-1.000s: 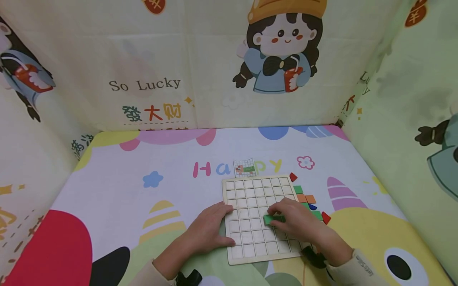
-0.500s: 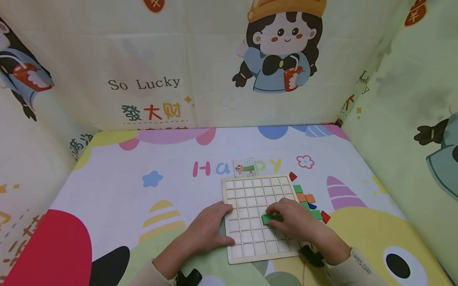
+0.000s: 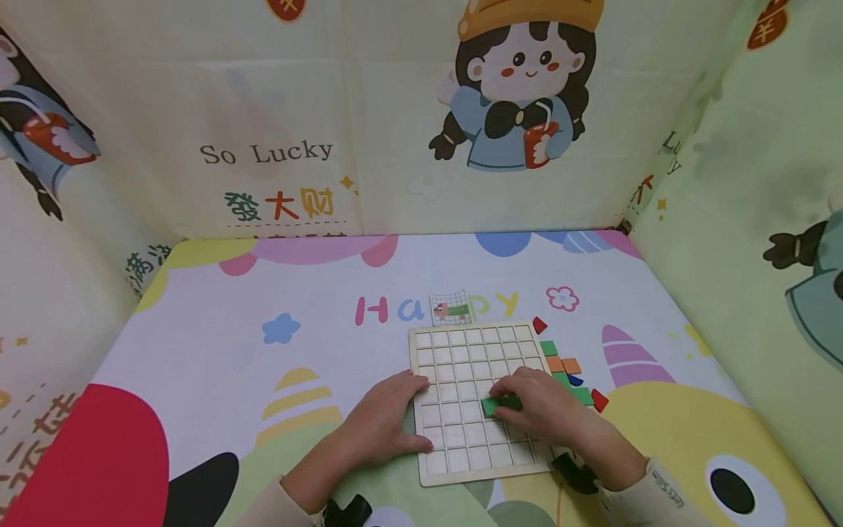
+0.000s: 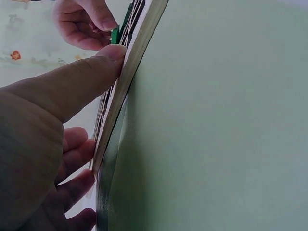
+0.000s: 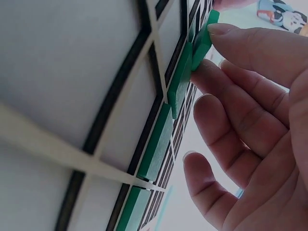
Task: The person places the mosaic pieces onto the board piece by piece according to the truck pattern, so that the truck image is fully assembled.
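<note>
Pinching a green tile [image 5: 206, 39] between thumb and fingertip of the right hand [image 3: 546, 401] – tilted, at the gridded board's [image 3: 487, 476] surface – while resting the left hand [image 3: 380, 419], thumb and fingers spread, on the left edge. Visible from the right wrist, largely covered in the head view: three more green tiles [image 5: 157, 143] in line along the grid. Shown only from the head: a picture card [image 3: 451, 309] beyond the far edge, and loose coloured pieces [image 3: 571, 365] along the right.

Soft, even, rather dim light fills the head view, its surface [image 3: 204, 344] brighter than the wall [image 3: 382, 110], while a soft shadow edges the board [image 4: 138, 48] in the left wrist view and the right wrist view blurs at lower left.
</note>
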Motion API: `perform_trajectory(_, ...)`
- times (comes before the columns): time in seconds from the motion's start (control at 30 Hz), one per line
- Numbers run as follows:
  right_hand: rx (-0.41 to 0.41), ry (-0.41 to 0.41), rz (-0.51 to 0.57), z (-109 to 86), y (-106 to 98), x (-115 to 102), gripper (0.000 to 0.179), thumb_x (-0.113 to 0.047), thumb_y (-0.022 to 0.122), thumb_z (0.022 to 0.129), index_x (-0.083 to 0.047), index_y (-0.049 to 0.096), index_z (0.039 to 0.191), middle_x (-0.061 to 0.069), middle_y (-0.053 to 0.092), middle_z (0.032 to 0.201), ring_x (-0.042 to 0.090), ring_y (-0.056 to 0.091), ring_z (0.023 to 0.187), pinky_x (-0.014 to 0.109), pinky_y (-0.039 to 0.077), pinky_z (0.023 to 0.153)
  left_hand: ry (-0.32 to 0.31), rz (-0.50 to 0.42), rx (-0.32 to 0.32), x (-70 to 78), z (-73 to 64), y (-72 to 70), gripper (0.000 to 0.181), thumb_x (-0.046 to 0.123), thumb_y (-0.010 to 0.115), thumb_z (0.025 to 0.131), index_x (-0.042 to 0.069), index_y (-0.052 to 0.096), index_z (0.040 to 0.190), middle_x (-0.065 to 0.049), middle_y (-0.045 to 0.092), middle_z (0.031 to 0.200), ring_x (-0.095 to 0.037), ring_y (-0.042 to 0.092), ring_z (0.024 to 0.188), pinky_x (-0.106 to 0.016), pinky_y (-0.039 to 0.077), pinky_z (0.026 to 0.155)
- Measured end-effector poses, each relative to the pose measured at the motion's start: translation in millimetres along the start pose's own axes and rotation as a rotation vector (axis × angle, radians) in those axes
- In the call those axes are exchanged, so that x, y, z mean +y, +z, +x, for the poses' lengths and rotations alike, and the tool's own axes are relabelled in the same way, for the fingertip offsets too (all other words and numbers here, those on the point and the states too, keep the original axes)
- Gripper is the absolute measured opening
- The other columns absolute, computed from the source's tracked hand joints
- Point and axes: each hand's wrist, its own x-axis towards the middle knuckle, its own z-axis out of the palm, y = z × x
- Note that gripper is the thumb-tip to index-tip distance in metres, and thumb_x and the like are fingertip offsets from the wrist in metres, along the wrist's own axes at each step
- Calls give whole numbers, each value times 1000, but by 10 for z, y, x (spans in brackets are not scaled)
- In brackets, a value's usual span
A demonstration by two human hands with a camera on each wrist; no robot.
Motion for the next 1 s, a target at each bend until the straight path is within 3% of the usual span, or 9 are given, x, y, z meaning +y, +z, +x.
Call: perform_trajectory(1.0,-13,18,-11,46,19,-25,20,-23,82,84,-17,71,100,-12,59,91,9,52,86,32,52,77,1,-10,7,5,3,3,76,34,88,75,3,53,135,-7,56,136,-30,45,134,-48,38,110)
